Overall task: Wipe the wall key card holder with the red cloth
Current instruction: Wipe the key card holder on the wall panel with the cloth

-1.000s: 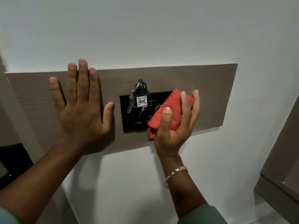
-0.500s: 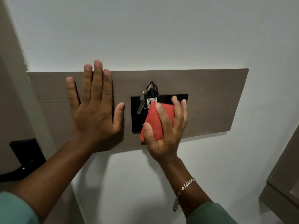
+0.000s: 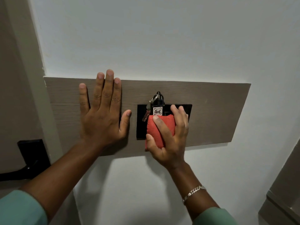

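A: Red cloth (image 3: 159, 130), folded into a thick pad, sits over the middle and lower part of the black key card holder (image 3: 141, 124), pressed there by the right hand (image 3: 170, 140), whose fingers wrap round it, thumb low on the left edge, index finger laid across its face.

B: And it has travelled. A second ago that pad was out on the plate's right side, tilted; now it is upright and central, just under the tag marked 406 (image 3: 157, 111).

A: So the stroke is running right to left across the plate. I'd judge the wipe well under way, with the left strip of the holder not yet covered.

B: Left hand (image 3: 102, 119)?

A: Spread wide and flat on the wood-grain panel (image 3: 219, 114), just left of the holder, holding nothing. It keeps the same brace as before, thumb tip close to the plate's edge.

B: Anything in the way?

A: The key (image 3: 146, 115) hanging on its ring touches the cloth's upper left corner; a further sweep may knock it.

B: Same head view throughout?

A: Yes, though the framing has shifted: a dark door handle (image 3: 30, 159) now shows further in at lower left.
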Demonstrator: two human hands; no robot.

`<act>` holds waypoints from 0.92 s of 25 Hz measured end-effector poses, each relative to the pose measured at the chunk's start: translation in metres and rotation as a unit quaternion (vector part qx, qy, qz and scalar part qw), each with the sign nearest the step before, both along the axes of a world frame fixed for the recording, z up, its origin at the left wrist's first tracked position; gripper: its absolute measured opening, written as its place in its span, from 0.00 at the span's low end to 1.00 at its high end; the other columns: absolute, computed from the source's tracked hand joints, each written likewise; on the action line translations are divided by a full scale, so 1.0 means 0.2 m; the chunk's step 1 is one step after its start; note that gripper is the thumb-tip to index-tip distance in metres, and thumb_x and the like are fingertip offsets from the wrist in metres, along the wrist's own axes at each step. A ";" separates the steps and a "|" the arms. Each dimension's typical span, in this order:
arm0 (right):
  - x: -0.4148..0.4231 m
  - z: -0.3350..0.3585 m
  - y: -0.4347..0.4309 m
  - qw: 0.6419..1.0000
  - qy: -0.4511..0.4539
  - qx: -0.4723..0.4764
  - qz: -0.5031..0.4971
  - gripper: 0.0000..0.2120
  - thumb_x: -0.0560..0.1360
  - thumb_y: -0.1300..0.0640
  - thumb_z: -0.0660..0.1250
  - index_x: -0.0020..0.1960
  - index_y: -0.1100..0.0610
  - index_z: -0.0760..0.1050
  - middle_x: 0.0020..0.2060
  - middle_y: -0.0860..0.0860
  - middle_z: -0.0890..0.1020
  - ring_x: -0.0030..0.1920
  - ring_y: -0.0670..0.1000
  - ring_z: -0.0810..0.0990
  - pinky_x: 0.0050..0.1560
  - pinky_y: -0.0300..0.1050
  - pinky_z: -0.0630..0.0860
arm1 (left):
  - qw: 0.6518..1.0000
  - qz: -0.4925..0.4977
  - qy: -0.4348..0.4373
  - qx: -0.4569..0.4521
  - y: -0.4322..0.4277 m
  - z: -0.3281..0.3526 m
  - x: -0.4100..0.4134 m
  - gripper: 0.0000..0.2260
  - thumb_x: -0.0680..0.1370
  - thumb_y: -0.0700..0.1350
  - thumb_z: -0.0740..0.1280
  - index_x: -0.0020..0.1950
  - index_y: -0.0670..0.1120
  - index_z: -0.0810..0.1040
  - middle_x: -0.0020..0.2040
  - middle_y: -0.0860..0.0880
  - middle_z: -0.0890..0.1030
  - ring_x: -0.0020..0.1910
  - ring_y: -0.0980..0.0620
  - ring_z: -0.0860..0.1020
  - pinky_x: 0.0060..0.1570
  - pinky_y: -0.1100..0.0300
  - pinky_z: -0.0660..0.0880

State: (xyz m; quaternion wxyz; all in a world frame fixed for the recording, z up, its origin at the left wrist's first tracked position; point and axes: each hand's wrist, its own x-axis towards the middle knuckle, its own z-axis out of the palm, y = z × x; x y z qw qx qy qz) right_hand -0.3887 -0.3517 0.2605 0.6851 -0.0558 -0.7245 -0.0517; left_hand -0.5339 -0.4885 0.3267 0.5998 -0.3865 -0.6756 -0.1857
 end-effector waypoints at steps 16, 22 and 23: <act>0.15 0.01 0.09 0.988 -0.148 -0.003 -0.036 0.30 0.79 0.37 0.59 0.76 0.49 0.59 0.79 0.60 0.56 0.81 0.63 0.52 0.78 0.67 0.58 | 0.791 -0.454 -0.394 0.118 -0.01 -0.37 0.61 0.13 0.76 0.45 0.66 0.60 0.44 0.76 0.52 0.48 0.81 0.52 0.54 0.79 0.51 0.57 0.78; 0.27 0.03 0.16 0.970 -0.243 0.011 0.008 0.41 0.75 0.49 0.69 0.80 0.54 0.50 0.81 0.57 0.48 0.83 0.57 0.44 0.81 0.65 0.55 | 0.567 -0.430 -0.666 0.225 0.20 -0.26 0.77 0.11 0.73 0.44 0.75 0.52 0.44 0.78 0.42 0.45 0.82 0.42 0.46 0.82 0.46 0.53 0.82; 0.30 0.04 0.17 0.966 -0.260 0.016 0.006 0.42 0.74 0.49 0.68 0.80 0.54 0.49 0.82 0.57 0.47 0.83 0.57 0.43 0.80 0.65 0.55 | 0.538 -0.428 -0.693 0.216 0.22 -0.25 0.79 0.09 0.72 0.43 0.75 0.50 0.44 0.80 0.42 0.43 0.84 0.43 0.44 0.83 0.46 0.51 0.81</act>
